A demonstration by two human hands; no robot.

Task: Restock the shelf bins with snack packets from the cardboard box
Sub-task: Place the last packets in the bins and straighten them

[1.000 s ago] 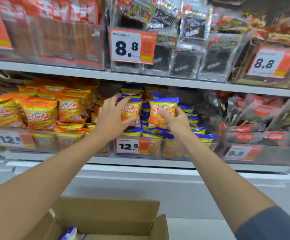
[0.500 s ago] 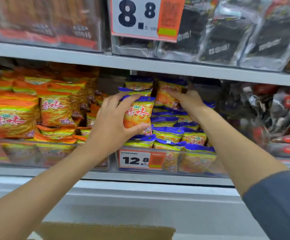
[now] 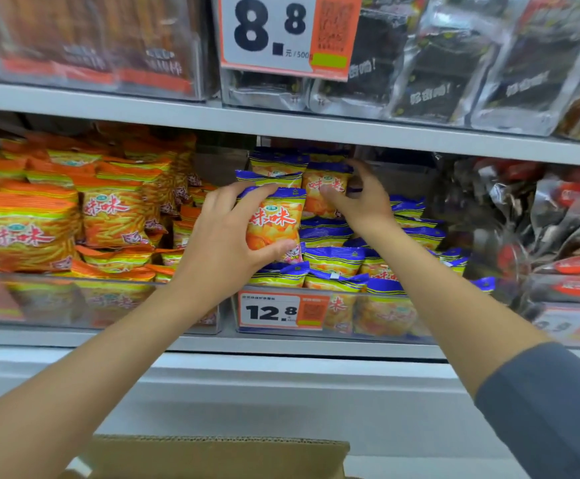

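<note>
My left hand (image 3: 228,236) grips a blue-topped orange snack packet (image 3: 274,223) upright over the middle clear shelf bin (image 3: 378,319), which holds several like packets. My right hand (image 3: 361,198) reaches deeper into the same bin and holds a second blue-topped packet (image 3: 319,195) upright against the back stack, thumb on its front. Only the top edge of the cardboard box (image 3: 219,454) shows at the bottom of the view; its contents are hidden.
A bin of orange packets (image 3: 56,216) stands to the left, and a bin of dark and red packets (image 3: 558,236) to the right. The upper shelf edge (image 3: 281,126) hangs low over the bins. A 12.8 price tag (image 3: 281,311) fronts the middle bin.
The view has closed in on the shelf. My right hand has carried its packet from the bin's front up to the back stack. My left hand has kept its packet near the front.
</note>
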